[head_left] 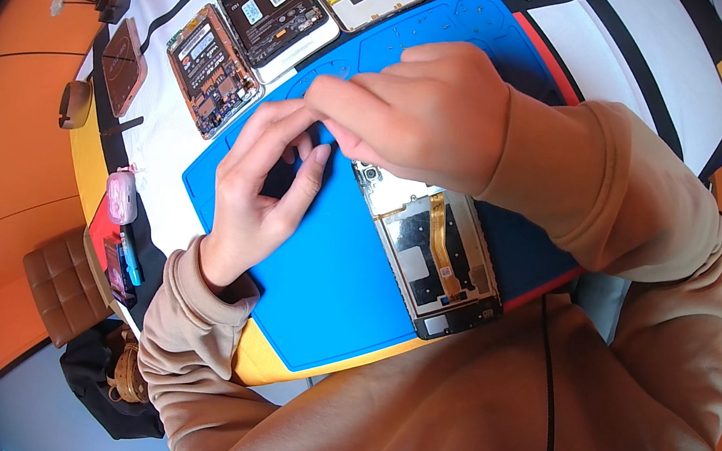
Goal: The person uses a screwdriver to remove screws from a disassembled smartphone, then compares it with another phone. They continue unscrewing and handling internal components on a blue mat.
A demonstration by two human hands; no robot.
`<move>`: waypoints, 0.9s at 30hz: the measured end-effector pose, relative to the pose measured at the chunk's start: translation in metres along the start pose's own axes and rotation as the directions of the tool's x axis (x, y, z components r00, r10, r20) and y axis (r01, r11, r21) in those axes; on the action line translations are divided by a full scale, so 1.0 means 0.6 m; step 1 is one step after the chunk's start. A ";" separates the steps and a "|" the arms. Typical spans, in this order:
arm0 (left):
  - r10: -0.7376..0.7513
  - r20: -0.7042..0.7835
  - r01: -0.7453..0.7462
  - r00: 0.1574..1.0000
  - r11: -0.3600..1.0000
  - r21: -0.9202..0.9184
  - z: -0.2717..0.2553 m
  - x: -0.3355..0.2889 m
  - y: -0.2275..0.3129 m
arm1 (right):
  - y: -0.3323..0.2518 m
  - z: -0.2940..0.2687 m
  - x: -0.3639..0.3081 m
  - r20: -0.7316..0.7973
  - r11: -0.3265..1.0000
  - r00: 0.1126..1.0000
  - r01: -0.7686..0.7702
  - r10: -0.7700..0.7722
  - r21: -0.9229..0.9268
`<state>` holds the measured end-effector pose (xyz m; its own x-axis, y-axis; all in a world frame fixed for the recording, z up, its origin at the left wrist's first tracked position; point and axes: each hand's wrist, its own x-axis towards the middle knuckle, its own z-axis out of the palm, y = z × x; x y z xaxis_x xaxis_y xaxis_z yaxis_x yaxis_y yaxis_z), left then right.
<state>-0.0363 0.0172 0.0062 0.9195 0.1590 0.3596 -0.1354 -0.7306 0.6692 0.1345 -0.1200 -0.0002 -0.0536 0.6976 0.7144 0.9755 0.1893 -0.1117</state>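
My left hand (261, 179) is raised over the blue mat (307, 283), its fingers bent and its thumb held a little apart. Its fingertips meet those of my right hand (423, 110), whose fingers are curled into a pinch. Whatever lies between the fingertips is hidden. Below my right hand, an opened phone (408, 251) lies slanted on the mat. It shows a camera lens at its upper end, a gold flex cable (440, 241) along its middle and a bare inner frame. My right hand and wrist cover its upper part.
Several opened phones (270, 19) lie beyond the mat. Tiny screws (444, 25) are scattered at the mat's far end. Along the left stand a pinkish phone (123, 67), a pink case (121, 196), a blue pen (131, 258) and a small flower vase (113, 6).
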 end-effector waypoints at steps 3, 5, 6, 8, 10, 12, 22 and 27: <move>0.029 -0.002 -0.029 1.000 1.000 -0.006 0.002 0.000 -0.002 | 0.004 0.004 0.000 -0.056 0.999 0.998 -0.024 0.022 -0.036; 0.039 -0.007 -0.040 0.999 0.999 -0.017 0.003 -0.001 -0.003 | 0.006 0.006 -0.001 -0.072 0.999 0.997 -0.034 0.032 -0.035; 0.037 -0.006 -0.037 0.999 0.999 -0.009 0.003 -0.001 -0.003 | 0.007 0.006 -0.001 -0.080 0.999 0.996 -0.046 0.044 -0.027; 0.020 -0.006 -0.020 1.000 0.999 -0.028 0.003 -0.002 -0.003 | 0.007 0.006 -0.001 -0.081 0.998 0.995 -0.052 0.050 -0.025; 0.018 -0.004 -0.018 1.000 1.000 -0.014 0.003 -0.002 -0.003 | 0.007 0.005 0.000 -0.083 0.998 0.995 -0.061 0.060 -0.018; 0.023 -0.007 -0.023 1.000 1.000 -0.018 0.003 -0.001 -0.003 | 0.007 0.003 0.002 -0.087 0.997 0.993 -0.075 0.074 -0.008; 0.027 0.003 -0.027 1.000 1.000 -0.004 -0.002 0.003 0.000 | 0.005 -0.004 0.002 0.010 0.988 0.989 -0.150 0.150 0.041; 0.074 0.012 -0.074 0.997 0.997 -0.023 0.000 0.005 0.002 | 0.005 -0.008 0.006 0.034 0.979 0.985 -0.171 0.169 0.109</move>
<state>-0.0334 0.0169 0.0079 0.9113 0.0960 0.4003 -0.2116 -0.7248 0.6556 0.1381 -0.1202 0.0053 0.1045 0.7428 0.6613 0.9413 0.1408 -0.3069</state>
